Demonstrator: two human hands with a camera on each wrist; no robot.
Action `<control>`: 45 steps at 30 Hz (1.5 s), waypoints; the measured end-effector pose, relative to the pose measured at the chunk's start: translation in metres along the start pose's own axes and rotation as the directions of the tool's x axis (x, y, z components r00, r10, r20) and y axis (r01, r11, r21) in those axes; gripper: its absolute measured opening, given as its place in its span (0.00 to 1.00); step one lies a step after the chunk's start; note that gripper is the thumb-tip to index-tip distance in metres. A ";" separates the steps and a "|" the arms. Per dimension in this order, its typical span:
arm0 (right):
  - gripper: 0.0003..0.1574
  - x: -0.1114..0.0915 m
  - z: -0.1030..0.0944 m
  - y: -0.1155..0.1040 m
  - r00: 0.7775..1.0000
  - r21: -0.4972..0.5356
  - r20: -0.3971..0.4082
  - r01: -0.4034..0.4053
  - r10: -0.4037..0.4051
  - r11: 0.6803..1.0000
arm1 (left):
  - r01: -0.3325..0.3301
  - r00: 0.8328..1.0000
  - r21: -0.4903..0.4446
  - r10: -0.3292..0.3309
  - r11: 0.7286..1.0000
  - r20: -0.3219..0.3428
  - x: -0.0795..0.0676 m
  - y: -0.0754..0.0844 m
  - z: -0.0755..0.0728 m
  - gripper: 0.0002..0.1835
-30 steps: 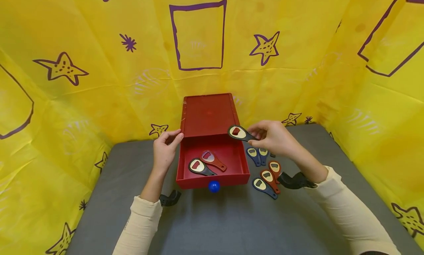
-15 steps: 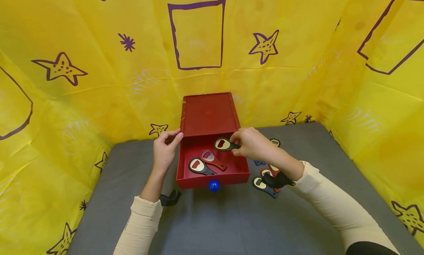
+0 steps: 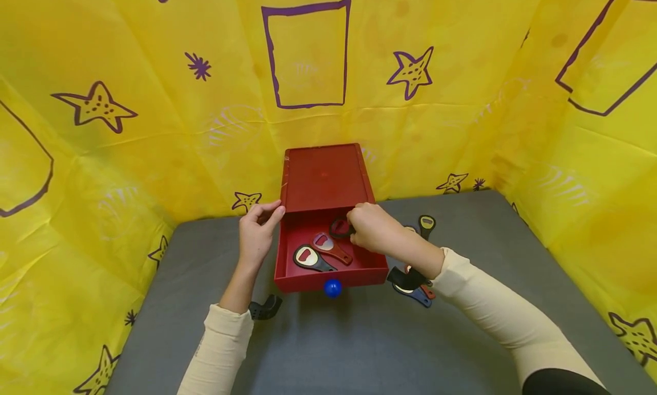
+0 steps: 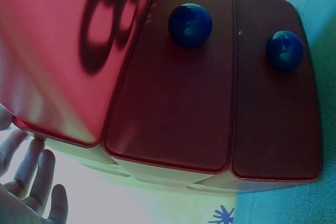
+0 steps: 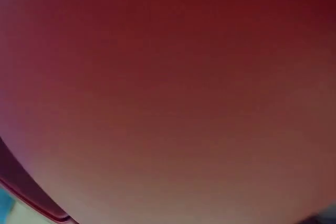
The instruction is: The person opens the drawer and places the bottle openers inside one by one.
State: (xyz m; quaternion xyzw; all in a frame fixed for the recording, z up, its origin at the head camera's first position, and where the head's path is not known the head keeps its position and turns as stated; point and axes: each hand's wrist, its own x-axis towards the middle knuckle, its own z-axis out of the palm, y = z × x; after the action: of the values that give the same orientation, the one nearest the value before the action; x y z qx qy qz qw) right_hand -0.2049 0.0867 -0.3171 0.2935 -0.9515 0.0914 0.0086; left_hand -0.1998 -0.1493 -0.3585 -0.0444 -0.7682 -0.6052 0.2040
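My right hand (image 3: 377, 229) reaches into the open top drawer (image 3: 303, 284) of a red drawer cabinet (image 3: 325, 175), gripping a black bottle opener (image 3: 337, 228) by its handle. Most of that handle is hidden in the fingers. On the drawer floor lie a black opener with a pale face (image 3: 307, 257) and a red opener (image 3: 340, 252), overlapping each other. My left hand (image 3: 256, 232) touches the cabinet's left side by the upper edge; the left wrist view has its fingers (image 4: 39, 182) fairly straight there.
Right of the cabinet, more bottle openers lie on the grey table (image 3: 328, 349), among them a black one (image 3: 426, 224) and a blue one (image 3: 418, 295), partly under my arm. Two closed lower drawers (image 4: 173, 98) have blue knobs (image 4: 190, 24). A yellow patterned sheet (image 3: 462, 127) surrounds the table.
My right hand has carried the black opener leftward from over the drawer's right edge and down into the drawer. The left hand has stayed in place.
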 end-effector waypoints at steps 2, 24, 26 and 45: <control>0.05 0.000 0.003 -0.001 1.000 -0.021 -0.014 0.004 -0.004 1.000 | 0.000 1.000 0.003 0.000 1.000 0.001 0.000 -0.001 0.000 0.15; 0.18 -0.007 0.004 0.011 0.999 0.189 -0.018 -0.025 0.028 0.982 | -0.025 1.000 -0.027 0.025 0.999 -0.002 0.000 -0.003 0.000 0.15; 0.18 -0.008 0.003 0.012 0.999 0.201 -0.026 -0.018 0.024 0.980 | -0.026 1.000 -0.032 0.026 0.999 -0.001 0.000 -0.004 0.000 0.15; 0.13 -0.043 0.003 0.024 0.987 0.598 -0.155 0.062 0.039 0.799 | -0.031 1.000 -0.030 0.031 0.999 -0.003 0.000 -0.006 0.000 0.15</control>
State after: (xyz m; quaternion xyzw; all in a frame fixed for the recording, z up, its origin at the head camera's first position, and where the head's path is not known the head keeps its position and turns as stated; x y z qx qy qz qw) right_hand -0.1830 0.1294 -0.3275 0.2787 -0.8677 0.4114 -0.0084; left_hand -0.2020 -0.1506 -0.3640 -0.0585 -0.7580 -0.6133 0.2140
